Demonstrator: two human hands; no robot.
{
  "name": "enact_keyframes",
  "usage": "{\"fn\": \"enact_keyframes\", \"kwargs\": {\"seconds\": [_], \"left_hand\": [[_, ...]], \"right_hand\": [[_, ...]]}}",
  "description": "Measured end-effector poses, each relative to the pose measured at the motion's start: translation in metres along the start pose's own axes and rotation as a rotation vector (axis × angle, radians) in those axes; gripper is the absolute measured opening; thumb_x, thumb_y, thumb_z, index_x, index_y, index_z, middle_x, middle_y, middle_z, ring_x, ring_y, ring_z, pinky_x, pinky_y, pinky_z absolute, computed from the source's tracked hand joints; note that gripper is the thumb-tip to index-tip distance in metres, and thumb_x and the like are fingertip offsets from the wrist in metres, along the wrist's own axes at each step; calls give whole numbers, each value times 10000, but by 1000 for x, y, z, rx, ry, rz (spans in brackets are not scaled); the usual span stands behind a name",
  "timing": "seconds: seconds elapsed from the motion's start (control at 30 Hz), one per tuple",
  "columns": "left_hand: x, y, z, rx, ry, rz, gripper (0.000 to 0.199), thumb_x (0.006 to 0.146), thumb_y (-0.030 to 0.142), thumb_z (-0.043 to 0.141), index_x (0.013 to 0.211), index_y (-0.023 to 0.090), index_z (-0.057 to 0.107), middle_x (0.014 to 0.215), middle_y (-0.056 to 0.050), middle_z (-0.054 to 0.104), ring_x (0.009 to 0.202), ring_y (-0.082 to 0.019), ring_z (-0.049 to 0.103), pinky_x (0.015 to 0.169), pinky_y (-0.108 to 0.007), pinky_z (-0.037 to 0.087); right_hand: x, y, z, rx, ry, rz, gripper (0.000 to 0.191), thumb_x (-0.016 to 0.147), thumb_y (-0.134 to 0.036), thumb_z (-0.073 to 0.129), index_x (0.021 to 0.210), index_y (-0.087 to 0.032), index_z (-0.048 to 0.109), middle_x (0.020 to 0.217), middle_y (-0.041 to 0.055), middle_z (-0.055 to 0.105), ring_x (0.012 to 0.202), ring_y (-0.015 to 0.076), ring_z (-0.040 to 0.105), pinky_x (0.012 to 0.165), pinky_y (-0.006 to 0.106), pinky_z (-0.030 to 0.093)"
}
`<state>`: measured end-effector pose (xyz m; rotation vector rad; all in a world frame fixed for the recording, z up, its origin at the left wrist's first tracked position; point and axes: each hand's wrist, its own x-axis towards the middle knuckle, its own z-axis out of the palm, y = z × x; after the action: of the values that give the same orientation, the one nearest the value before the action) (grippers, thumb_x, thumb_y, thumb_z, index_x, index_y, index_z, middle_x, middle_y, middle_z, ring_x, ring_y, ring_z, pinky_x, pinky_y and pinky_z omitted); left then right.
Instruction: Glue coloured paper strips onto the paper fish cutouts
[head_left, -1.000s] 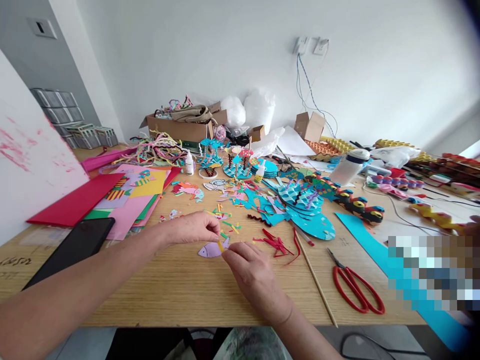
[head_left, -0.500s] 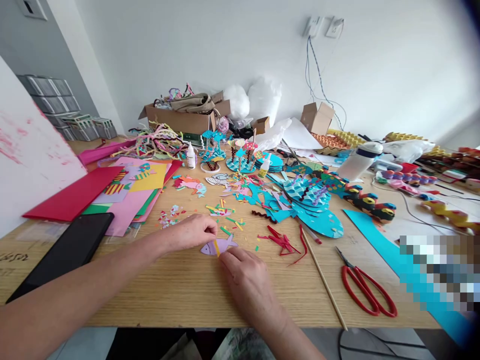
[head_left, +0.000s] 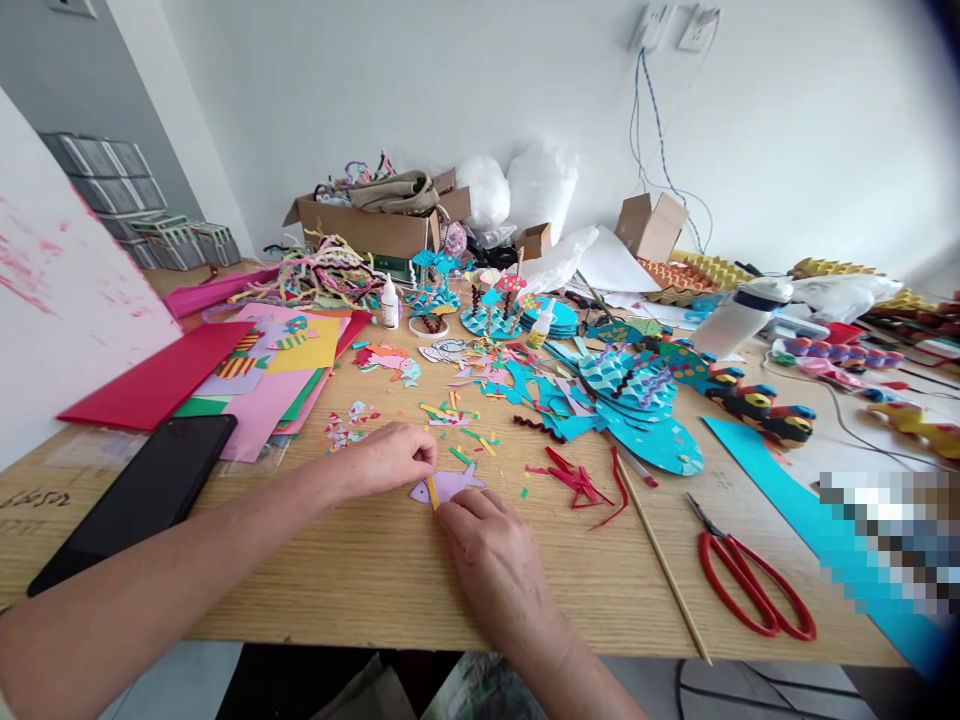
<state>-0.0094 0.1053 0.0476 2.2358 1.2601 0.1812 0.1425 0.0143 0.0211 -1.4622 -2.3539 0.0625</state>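
A purple paper fish [head_left: 451, 486] lies flat on the wooden table [head_left: 337, 580], its head to the left. Across it, just behind the head, runs a narrow yellow paper strip [head_left: 433, 492]. My left hand [head_left: 397, 458] is closed in a pinch at the strip's upper end. At the lower end my right hand [head_left: 487, 545] pinches the strip, its fingers bent over the fish's lower edge. Just beyond the fish are small green and yellow paper strips [head_left: 480, 440] and a heap of tiny colored scraps [head_left: 349, 425].
Red-handled scissors [head_left: 750, 590] and a wooden stick [head_left: 667, 560] lie to the right, near red paper strips [head_left: 574, 478]. At left are a black phone [head_left: 139, 500] and colored paper sheets [head_left: 157, 375]. Glue bottles [head_left: 390, 303] and blue paper pieces [head_left: 652, 440] stand or lie farther back.
The view has shifted slightly, so the whole scene sits a little farther right. Both hands stay at the strip's ends with hardly any movement over the fish.
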Motion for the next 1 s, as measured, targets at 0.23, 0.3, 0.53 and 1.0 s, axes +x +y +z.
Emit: {"fn": "enact_keyframes", "kwargs": {"seconds": [0.23, 0.3, 0.53, 1.0], "left_hand": [[3, -2, 2, 9, 7, -9, 117, 640, 152, 475, 597, 174, 582, 573, 35, 554, 569, -108, 489, 494, -189, 301], [3, 0, 2, 11, 3, -17, 125, 633, 137, 470, 586, 174, 579, 573, 35, 555, 570, -107, 489, 491, -187, 301], [1, 5, -2, 25, -5, -36, 127, 614, 124, 471, 560, 177, 573, 587, 34, 564, 585, -111, 494, 489, -191, 296], [6, -6, 5, 37, 9, -22, 129, 616, 164, 480, 600, 190, 605, 557, 34, 548, 548, -112, 479, 472, -198, 293]], "right_hand": [[1, 0, 1, 8, 1, 9, 185, 836, -129, 467, 699, -204, 567, 759, 6, 592, 762, 144, 505, 649, 237, 352], [1, 0, 1, 12, 5, 7, 186, 837, -133, 468, 697, -204, 566, 757, 7, 590, 757, 143, 503, 645, 235, 350], [1, -1, 0, 27, -1, 14, 189, 836, -126, 466, 696, -201, 570, 754, 14, 591, 752, 140, 505, 636, 226, 352], [1, -1, 0, 18, -15, 29, 195, 853, -157, 452, 702, -199, 568, 767, 14, 588, 759, 145, 504, 649, 229, 355]]}}
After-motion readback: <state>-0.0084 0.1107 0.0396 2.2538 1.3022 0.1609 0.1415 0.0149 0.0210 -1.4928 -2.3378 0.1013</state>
